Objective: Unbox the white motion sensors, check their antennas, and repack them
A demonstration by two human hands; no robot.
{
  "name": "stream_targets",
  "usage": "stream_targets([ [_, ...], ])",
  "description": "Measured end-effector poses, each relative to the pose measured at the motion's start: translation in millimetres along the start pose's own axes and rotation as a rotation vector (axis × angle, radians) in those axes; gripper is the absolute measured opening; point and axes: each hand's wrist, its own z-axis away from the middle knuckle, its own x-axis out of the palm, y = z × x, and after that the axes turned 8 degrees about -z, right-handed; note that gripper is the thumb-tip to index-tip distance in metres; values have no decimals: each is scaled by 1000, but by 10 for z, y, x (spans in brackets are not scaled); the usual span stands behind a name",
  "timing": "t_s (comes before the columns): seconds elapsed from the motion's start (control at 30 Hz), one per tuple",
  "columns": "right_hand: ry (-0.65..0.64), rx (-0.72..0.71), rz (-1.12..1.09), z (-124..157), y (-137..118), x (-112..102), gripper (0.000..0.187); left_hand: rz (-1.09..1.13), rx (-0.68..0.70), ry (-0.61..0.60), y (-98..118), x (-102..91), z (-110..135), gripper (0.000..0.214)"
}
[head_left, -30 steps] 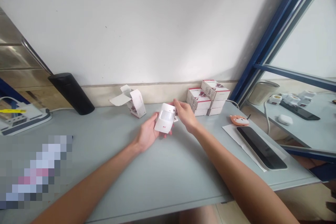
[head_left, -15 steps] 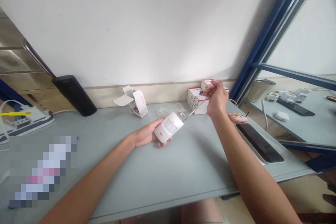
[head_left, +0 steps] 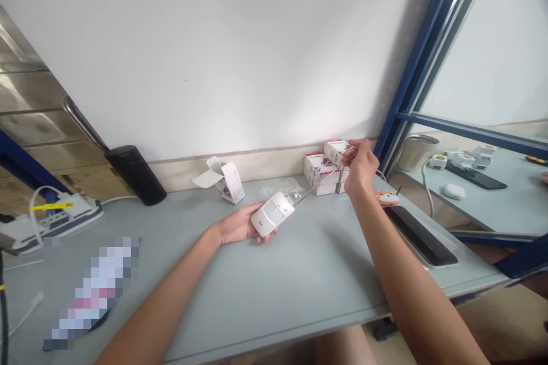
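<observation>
Sensor (head_left: pixel 273 214) clasped in left hand (head_left: pixel 237 225) fingers, right hand (head_left: pixel 361 162) fingers pinching its wire (head_left: pixel 314 188) (taut), open table (head_left: pixel 278 285) toward near edge.

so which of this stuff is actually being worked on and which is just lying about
In hand:
white sensor, held in the left hand
thin wire from the sensor, pinched by the right hand

Lying about, untouched:
open box
stacked boxes
black cylinder
power strip
dark tablet
orange toy
</observation>
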Motion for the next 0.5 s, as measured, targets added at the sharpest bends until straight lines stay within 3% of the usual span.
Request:
stream_targets([
  [0.17, -11, -90, 66, 32, -74, 24, 62, -4, 54, 3, -39, 3, 3, 55],
  [0.27, 46, -106, 70, 11, -132, 1, 62, 11, 86, 25, -63, 34, -18, 53],
  [0.43, 179, -382, 194, -40, -217, -69, 60, 35, 117, 56, -113, 40, -31, 49],
  [0.5, 187, -426, 211, -30, -234, -73, 58, 37, 131, 59, -120, 41, -14, 47],
])
